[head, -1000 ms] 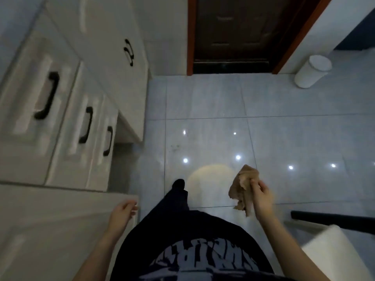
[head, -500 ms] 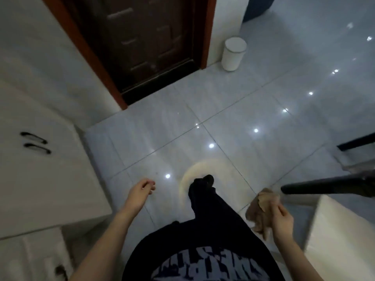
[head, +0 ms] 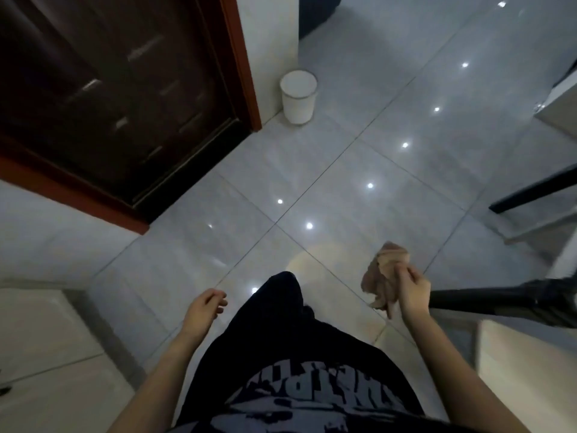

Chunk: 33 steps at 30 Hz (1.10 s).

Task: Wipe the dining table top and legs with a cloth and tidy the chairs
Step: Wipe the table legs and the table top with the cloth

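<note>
My right hand grips a crumpled tan cloth at waist height over the tiled floor. My left hand hangs loosely curled and holds nothing. At the right edge, black legs slant over the floor, and a second black bar runs just right of my right hand. A pale cushioned seat or table corner shows at the lower right. The dining table top is out of view.
A dark brown door with a red-brown frame fills the upper left. A white waste bin stands by the wall beside it. A white cabinet is at the lower left. Glossy grey floor tiles lie ahead.
The view has swung right: the cabinets have slid off to the left, and the door and bin have moved left. The black legs on the right have come closer. My right hand still holds the cloth.
</note>
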Motion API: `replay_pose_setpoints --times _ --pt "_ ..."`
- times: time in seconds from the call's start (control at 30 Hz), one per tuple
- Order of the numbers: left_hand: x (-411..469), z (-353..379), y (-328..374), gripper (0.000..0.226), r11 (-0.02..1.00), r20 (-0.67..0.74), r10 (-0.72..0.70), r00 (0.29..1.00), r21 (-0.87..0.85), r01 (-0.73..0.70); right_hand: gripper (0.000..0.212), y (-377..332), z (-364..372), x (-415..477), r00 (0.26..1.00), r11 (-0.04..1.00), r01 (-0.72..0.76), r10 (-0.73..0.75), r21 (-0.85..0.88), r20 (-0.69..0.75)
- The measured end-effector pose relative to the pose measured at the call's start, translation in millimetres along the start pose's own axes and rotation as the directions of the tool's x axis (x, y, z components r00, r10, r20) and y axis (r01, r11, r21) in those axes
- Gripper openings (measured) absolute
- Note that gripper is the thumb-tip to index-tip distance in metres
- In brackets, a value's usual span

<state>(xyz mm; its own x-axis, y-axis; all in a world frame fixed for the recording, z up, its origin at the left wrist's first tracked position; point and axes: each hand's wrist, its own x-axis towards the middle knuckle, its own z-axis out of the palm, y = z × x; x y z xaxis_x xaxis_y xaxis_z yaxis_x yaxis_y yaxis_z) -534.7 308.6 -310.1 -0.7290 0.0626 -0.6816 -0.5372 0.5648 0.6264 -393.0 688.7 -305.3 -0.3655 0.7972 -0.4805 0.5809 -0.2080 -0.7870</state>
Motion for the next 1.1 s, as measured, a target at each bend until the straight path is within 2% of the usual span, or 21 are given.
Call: replay_pose_setpoints --times 0.17,0.33,0.6,0.8,0.87,1.1 --pt "84.4 17.7 80.6 0.017 0.997 0.055 0.019 0.998 0.069 -0.023 0.022 -33.9 14.0 77.2 0.996 0.996 -0.044 0.05 0.084 -0.069" --pt "183.0 56.9 198.9 0.017 0.974 0.196 0.121 0.973 0.163 -0.154 0.025 -72.1 11.8 146.1 0.962 0.988 -0.079 0.11 0.132 -0.249" --pt "280.7 156.7 397.5 0.022 0.907 0.424 0.218 0.879 0.243 -0.343 0.022 -100.6 -12.9 198.1 0.799 0.931 -0.246 0.353 0.27 -0.487" --pt "322.0 260.0 486.1 0.02 0.86 0.56 0.185 0.808 0.305 -0.409 0.017 -108.4 -31.5 237.5 0.686 0.856 -0.274 0.493 0.438 -0.535" --pt "330.3 295.5 510.3 0.022 0.848 0.592 0.171 0.787 0.319 -0.424 0.021 -105.7 -40.0 263.0 0.656 0.832 -0.288 0.532 0.474 -0.536" --pt "356.8 406.0 593.6 0.019 0.823 0.581 0.129 0.804 0.389 -0.413 0.021 -153.9 -105.9 382.9 0.63 0.795 -0.254 0.568 0.551 -0.529"
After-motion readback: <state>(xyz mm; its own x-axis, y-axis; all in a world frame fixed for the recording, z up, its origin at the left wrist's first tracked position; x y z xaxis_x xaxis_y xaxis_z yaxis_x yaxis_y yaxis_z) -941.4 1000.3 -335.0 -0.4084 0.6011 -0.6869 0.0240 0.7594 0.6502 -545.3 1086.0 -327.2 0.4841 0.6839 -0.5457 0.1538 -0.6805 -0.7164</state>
